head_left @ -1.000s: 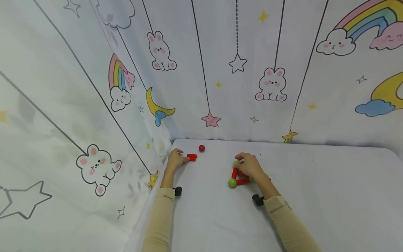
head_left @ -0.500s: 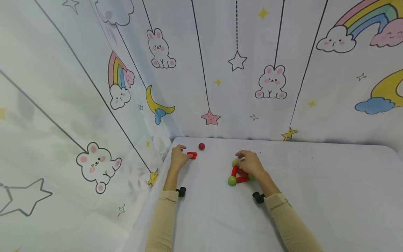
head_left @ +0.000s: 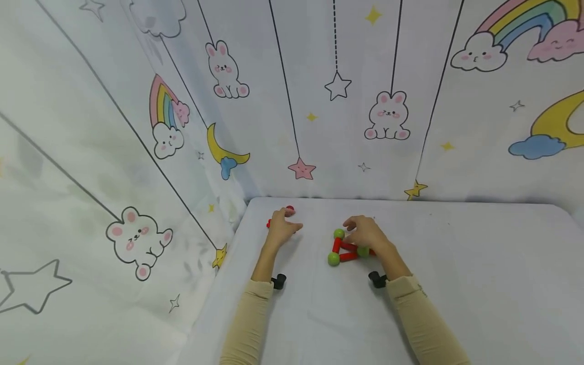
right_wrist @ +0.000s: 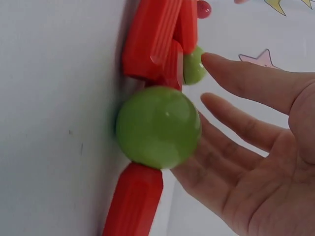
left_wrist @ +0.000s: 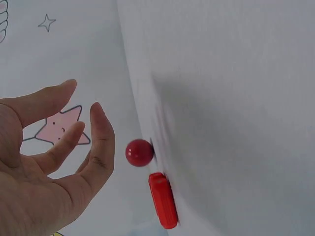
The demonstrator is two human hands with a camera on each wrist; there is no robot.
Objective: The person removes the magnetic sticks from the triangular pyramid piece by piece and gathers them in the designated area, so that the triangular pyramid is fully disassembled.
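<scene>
My left hand (head_left: 283,230) is held above the table with thumb and fingers apart and curved, and nothing lies between them. Behind it, partly covered in the head view, are the red rods (head_left: 268,223) and a red ball (head_left: 290,208). The left wrist view gives a fuller look at the ball (left_wrist: 140,152) and a ribbed rod (left_wrist: 163,201). My right hand (head_left: 368,235) hovers over a frame of red rods joined by green balls, its fingers loosely bent and holding nothing. One green ball (right_wrist: 158,128) with a rod (right_wrist: 133,201) attached sits right beside that hand.
A white cloth covers the table (head_left: 479,284). Behind it and to the left hangs a white curtain (head_left: 269,126) printed with rabbits, stars and rainbows. A black wrist camera (head_left: 279,281) is strapped to the left wrist, another camera (head_left: 377,279) to the right.
My left hand has moved from beside the red rods to the right, away from them, with nothing in it. My right hand has stayed almost in place over the frame.
</scene>
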